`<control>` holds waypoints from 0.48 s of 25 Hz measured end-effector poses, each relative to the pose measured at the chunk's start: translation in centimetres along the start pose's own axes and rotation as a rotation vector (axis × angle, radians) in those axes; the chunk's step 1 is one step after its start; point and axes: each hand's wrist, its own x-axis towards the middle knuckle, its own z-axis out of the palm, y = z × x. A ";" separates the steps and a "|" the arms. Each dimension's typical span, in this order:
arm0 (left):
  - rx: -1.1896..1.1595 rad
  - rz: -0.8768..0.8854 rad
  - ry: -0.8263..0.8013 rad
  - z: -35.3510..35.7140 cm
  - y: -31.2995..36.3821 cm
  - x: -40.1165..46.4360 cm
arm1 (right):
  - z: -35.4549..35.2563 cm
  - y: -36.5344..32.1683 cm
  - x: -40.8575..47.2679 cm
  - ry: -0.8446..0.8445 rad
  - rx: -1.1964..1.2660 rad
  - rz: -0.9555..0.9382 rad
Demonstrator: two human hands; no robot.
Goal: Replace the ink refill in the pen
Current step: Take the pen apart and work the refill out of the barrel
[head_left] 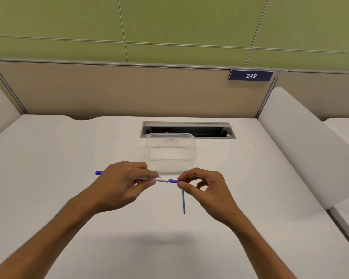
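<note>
Two hands, left [121, 183] and right [205, 188], pinch one pen [163, 180]; one refill [183, 202] lies below.

Left hand [123, 183] grips the pen [161, 179] held level; right hand [204, 187] pinches its 3 o'clock tip; refill [183, 202] lies on the desk [69, 158] at 6 o'clock.

clear tub [170, 152] just behind, loose refill [183, 202] on desk [69, 158]

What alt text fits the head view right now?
Two hands hold a blue-and-white pen level above a white desk: left hand grips the barrel, right hand pinches its blue end. A thin blue refill lies below; a clear container sits behind.
</note>
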 end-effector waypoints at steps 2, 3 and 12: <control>0.005 -0.001 -0.002 0.0 0.0 0.0 | -0.1 0.2 -0.1 -0.001 -0.027 -0.008; 0.012 0.000 -0.005 0.0 0.0 0.0 | -0.1 0.3 -0.1 0.002 -0.057 -0.020; 0.051 -0.013 -0.016 0.4 -0.6 -0.1 | 0.4 1.0 0.1 0.021 -0.399 -0.159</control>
